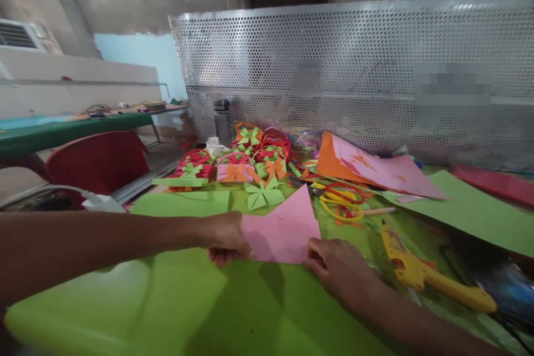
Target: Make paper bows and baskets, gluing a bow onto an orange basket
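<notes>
A folded sheet of pink paper [283, 233] is held between my two hands, low over the green table. One corner of it points up and away from me. My left hand [227, 238] is closed on its left edge, fingers curled under. At the lower right corner my right hand [334, 264] pinches the paper between thumb and fingers. Just beyond the sheet lies a light green paper bow shape [264, 194]. Scissors with yellow handles [342, 203] and a red-handled pair [348, 192] lie to the right of its raised corner.
A yellow glue gun [434, 278] lies right of my right hand. Small paper bags with bows [236, 169] stand in a cluster at the back, near a grey bottle [223, 125]. Pink and orange sheets [375, 164] lie back right. A perforated metal panel [354, 44] borders the table.
</notes>
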### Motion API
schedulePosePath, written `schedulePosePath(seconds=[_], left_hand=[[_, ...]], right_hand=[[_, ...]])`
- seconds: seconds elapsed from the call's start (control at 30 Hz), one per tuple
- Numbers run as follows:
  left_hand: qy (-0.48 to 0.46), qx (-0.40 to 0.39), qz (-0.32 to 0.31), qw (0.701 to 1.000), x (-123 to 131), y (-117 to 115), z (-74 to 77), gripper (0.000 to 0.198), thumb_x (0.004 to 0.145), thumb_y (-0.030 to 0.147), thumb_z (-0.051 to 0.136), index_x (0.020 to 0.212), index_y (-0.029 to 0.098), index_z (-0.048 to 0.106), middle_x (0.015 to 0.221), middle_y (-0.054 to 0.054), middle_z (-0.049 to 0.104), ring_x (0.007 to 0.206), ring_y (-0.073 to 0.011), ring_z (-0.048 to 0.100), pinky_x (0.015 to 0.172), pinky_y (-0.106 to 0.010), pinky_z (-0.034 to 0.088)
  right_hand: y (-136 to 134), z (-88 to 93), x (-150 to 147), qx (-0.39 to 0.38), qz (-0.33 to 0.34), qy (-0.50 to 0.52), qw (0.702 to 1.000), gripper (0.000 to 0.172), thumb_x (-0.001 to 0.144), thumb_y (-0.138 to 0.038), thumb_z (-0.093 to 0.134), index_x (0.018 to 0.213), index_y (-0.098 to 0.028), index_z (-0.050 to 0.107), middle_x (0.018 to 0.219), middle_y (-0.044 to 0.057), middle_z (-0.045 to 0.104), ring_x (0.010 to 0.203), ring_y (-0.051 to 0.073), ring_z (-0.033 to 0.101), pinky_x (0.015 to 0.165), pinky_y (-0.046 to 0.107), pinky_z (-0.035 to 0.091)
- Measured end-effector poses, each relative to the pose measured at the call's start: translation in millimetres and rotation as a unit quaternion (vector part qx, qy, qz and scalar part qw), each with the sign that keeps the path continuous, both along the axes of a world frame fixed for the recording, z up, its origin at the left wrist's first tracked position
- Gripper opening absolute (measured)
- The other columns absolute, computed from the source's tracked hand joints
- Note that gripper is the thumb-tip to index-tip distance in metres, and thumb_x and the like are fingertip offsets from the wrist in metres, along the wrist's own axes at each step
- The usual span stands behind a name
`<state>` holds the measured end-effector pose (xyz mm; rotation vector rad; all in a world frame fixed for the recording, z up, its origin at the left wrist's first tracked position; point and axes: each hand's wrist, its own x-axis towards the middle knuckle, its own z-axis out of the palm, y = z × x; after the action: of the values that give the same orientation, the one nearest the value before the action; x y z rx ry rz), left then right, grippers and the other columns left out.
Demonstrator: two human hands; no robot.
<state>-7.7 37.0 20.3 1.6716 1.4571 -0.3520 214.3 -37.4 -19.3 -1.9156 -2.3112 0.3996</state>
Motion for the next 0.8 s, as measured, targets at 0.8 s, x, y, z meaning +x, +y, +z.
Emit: schedulePosePath(seconds=[0.8], left_hand=[[-0.015,0.025,-0.219,0.975,45.4,20.7,26.9,0.033,0.078,0.044,0.058,0.064,0.014,0.062,0.064,-0.005,0.069,0.054,-0.0160,0.065,0.049,-0.024,0.051]], right_hand=[[-2.4,-7.4,4.1,0.028,-0.007,-0.014,0.999,0.010,0.083,-0.022,0.057,0.074,-0.020,0.061,0.070,0.002,0.068,0.060,0.015,0.056,0.052,0.025,0.024]])
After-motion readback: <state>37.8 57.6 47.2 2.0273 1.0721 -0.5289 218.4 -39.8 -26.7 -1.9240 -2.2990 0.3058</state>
